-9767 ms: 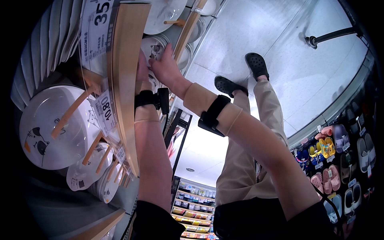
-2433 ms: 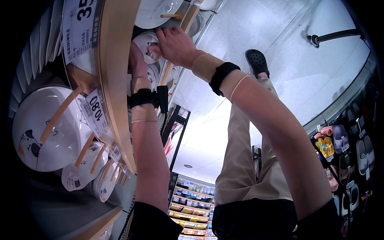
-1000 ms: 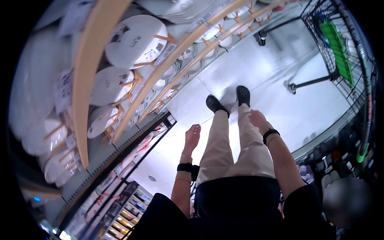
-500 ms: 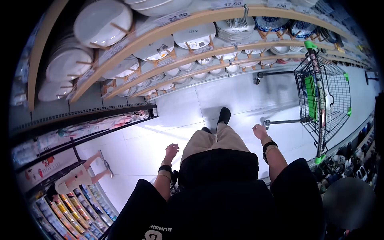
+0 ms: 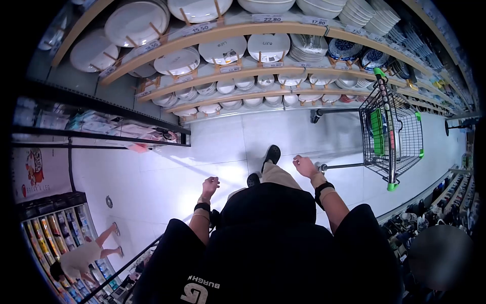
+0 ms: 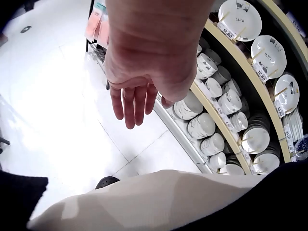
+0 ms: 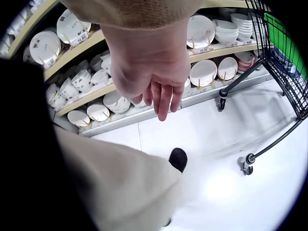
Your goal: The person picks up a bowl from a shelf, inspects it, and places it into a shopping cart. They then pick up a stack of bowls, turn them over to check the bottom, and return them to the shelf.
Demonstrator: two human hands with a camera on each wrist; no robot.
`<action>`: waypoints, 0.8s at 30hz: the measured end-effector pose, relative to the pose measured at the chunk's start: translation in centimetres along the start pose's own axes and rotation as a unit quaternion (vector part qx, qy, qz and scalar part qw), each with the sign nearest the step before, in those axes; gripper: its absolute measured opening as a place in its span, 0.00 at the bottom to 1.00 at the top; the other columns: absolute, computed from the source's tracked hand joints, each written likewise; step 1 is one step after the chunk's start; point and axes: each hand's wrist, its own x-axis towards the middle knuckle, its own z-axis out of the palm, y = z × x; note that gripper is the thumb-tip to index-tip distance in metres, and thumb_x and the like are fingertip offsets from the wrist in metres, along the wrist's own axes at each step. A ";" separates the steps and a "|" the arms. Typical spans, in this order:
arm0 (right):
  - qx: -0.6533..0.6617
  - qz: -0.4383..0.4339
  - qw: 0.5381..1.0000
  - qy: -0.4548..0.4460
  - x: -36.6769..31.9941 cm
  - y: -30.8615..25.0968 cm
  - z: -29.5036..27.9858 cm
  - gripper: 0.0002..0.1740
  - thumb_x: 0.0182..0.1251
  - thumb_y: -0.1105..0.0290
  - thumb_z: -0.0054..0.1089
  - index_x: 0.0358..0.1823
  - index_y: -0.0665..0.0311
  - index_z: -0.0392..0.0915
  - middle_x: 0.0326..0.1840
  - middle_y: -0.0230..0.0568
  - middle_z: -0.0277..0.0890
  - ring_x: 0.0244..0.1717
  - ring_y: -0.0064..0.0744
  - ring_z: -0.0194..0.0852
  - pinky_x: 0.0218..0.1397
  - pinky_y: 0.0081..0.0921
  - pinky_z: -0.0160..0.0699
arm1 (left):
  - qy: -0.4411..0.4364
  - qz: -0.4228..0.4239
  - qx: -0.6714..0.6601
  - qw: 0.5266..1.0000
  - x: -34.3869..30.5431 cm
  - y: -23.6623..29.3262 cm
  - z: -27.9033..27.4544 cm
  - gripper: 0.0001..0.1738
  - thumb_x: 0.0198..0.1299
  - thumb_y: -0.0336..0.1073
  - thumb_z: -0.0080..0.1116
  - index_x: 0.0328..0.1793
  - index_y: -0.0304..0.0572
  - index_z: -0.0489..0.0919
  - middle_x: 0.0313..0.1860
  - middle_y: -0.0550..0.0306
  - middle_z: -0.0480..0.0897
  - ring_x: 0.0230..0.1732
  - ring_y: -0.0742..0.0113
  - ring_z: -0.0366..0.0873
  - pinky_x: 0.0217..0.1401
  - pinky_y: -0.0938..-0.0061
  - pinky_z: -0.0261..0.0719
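My left hand (image 5: 210, 187) hangs beside my body over the pale floor, holding nothing; in the left wrist view its fingers (image 6: 134, 103) hang loosely downward. The right hand (image 5: 305, 166) is likewise bare, in front of my right side, with relaxed fingers (image 7: 163, 96) in the right wrist view. Nearest to it stands a black wire shopping cart (image 5: 412, 134) with a green panel (image 5: 377, 131) and green corner pieces. Ahead, curved wooden shelves (image 5: 243, 71) carry white plates (image 5: 223, 49), bowls (image 5: 271, 5) and blue-patterned plates (image 5: 345, 49).
A black-framed rack (image 5: 101, 104) with packaged goods stands at left. Behind it, another person (image 5: 83, 257) is near shelves of colourful packages (image 5: 53, 243). Footwear racks (image 5: 430, 215) line the right side. The cart's wheel (image 5: 322, 167) is close to my right hand.
Both hands have left the stack of patterned plates on the lower shelf and now hang at my sides. I have risen and backed away; the cart has come fully into view.
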 end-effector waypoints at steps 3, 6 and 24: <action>-0.031 0.010 0.998 -0.051 -3.6 2.5 2.9 0.17 0.64 0.62 0.52 0.47 0.67 0.79 0.37 0.56 0.82 0.44 0.55 0.80 0.53 0.42 0.77 | 0.019 0.014 -0.040 0.999 -1.5 -1.8 -1.2 0.25 0.63 0.44 0.54 0.52 0.23 0.78 0.37 0.44 0.86 0.32 0.61 0.85 0.38 0.71 0.83; -0.026 0.113 0.990 -0.083 -7.3 5.3 5.6 0.15 0.61 0.59 0.55 0.40 0.62 0.82 0.37 0.53 0.83 0.41 0.53 0.82 0.48 0.40 0.80 | 0.034 -0.023 -0.033 0.999 -3.4 -5.2 -2.2 0.25 0.64 0.43 0.54 0.53 0.23 0.78 0.36 0.44 0.86 0.32 0.61 0.85 0.37 0.71 0.83; 0.058 0.150 0.986 0.046 -19.7 6.9 7.0 0.17 0.66 0.59 0.55 0.45 0.65 0.80 0.41 0.52 0.83 0.43 0.50 0.83 0.49 0.38 0.81 | -0.026 -0.102 0.097 0.990 -6.3 -11.0 -0.6 0.21 0.61 0.43 0.54 0.44 0.28 0.81 0.31 0.50 0.86 0.26 0.64 0.85 0.26 0.73 0.81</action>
